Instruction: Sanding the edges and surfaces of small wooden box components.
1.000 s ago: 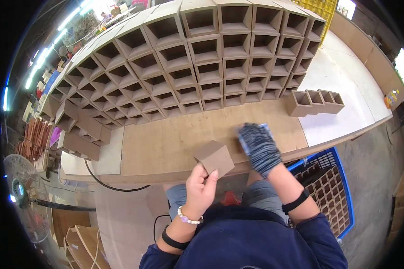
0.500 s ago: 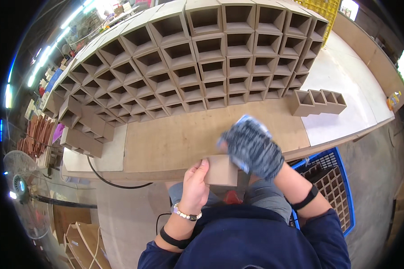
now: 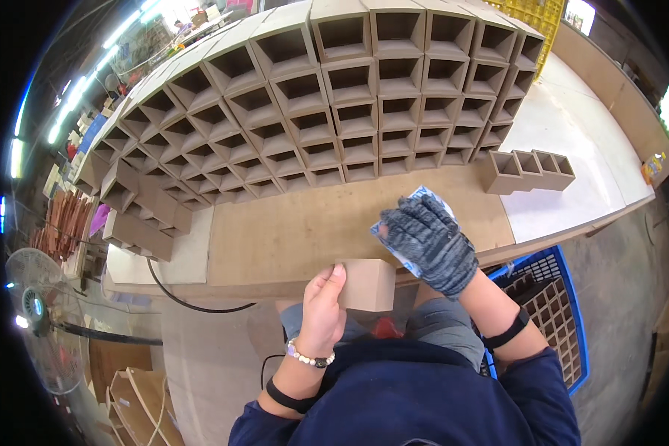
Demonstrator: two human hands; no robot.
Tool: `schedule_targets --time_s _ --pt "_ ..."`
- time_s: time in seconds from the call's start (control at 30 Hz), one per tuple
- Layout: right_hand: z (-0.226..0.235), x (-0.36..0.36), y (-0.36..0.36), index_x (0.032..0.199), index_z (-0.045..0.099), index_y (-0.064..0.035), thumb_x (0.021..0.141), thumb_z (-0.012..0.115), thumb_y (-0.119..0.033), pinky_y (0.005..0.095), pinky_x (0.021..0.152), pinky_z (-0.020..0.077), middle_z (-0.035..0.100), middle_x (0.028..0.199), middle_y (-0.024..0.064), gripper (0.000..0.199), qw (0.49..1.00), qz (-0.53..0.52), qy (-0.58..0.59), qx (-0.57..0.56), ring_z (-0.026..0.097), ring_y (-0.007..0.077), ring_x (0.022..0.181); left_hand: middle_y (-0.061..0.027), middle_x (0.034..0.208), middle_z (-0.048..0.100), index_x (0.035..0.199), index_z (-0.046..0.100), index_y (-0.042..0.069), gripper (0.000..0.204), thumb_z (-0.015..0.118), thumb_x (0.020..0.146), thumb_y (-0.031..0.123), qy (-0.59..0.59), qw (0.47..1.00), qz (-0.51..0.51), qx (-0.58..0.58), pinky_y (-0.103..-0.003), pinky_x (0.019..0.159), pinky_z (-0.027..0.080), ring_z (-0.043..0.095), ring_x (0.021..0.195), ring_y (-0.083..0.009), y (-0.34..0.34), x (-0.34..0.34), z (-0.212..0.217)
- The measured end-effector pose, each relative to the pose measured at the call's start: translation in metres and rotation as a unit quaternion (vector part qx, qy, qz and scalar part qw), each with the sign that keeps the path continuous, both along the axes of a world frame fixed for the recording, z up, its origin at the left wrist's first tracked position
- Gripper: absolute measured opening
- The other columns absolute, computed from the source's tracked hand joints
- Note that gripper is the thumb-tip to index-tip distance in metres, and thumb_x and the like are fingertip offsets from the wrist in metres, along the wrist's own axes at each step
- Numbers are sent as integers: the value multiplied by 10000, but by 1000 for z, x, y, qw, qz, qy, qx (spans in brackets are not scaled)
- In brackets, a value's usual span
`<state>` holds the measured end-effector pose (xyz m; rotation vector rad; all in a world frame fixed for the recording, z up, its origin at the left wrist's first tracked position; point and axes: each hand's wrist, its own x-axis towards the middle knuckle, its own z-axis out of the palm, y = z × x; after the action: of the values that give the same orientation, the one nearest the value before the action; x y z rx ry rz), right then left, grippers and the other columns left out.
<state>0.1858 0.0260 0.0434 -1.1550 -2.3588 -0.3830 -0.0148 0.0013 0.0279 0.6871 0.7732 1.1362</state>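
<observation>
A small brown fibreboard box (image 3: pixel 370 285) is gripped in my bare left hand (image 3: pixel 324 297), thumb on top, at the table's near edge. My right hand (image 3: pixel 430 241), in a grey knitted glove, is up and to the right of this box and apart from it. Pressed under its fingers is a sheet of sandpaper (image 3: pixel 437 199), its white back with blue print showing around the glove. Beyond both hands, open-fronted boxes of the same kind form a stacked wall (image 3: pixel 349 119) across the table.
A short row of boxes (image 3: pixel 529 171) lies on the right, and more boxes (image 3: pixel 145 212) are piled at the left. A blue crate (image 3: pixel 581 327) with boxes inside stands on the floor at my right. A fan (image 3: pixel 37 312) is at lower left. A bottle (image 3: pixel 653 168) sits far right.
My right hand has moved up and to the right with the sandpaper, away from the box's edge. My left hand still holds the box in nearly the same place.
</observation>
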Motion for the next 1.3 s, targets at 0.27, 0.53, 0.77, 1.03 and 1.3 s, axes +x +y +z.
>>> schedule_targets --time_s 0.27,0.53,0.77,1.03,1.3 --pt "3 -18 -39 1182 531 -186 824 490 -227 450 1049 266 513 1228 53 362 992 115 36 -38 439 247 1195 -92 936 631 1014 561 -35 288 467 927 223 -25 997 -64 -44 -277 785 461 603 844 -154 7 -9 0" --pt "22 -26 -49 1179 539 -153 820 488 -228 461 1026 295 548 1185 78 370 994 82 57 -42 477 262 1153 -98 918 633 998 567 -32 285 464 926 223 -49 997 -32 -42 -288 743 473 606 812 -162 6 -7 -4" --pt "5 -8 -2 1072 578 -129 776 523 -235 451 942 356 584 1095 82 319 999 -31 16 10 516 272 1064 -90 919 630 1007 565 -26 285 445 935 223 -67 994 -64 -59 -302 780 464 601 842 -168 1 -4 -3" --pt "1 -25 -46 1231 498 -162 818 483 -261 464 1079 200 446 1312 79 425 990 122 56 -40 366 256 1261 -110 985 623 1036 562 -28 298 446 934 227 -162 975 -143 -58 -310 807 460 598 897 -179 10 -15 -9" --pt "8 -14 -21 1222 492 -78 797 506 -117 444 965 355 544 1142 141 427 976 6 217 -33 521 294 1062 -111 1039 614 1084 540 -40 273 555 869 127 -88 994 -60 19 -315 851 451 590 943 -177 3 -8 -3"
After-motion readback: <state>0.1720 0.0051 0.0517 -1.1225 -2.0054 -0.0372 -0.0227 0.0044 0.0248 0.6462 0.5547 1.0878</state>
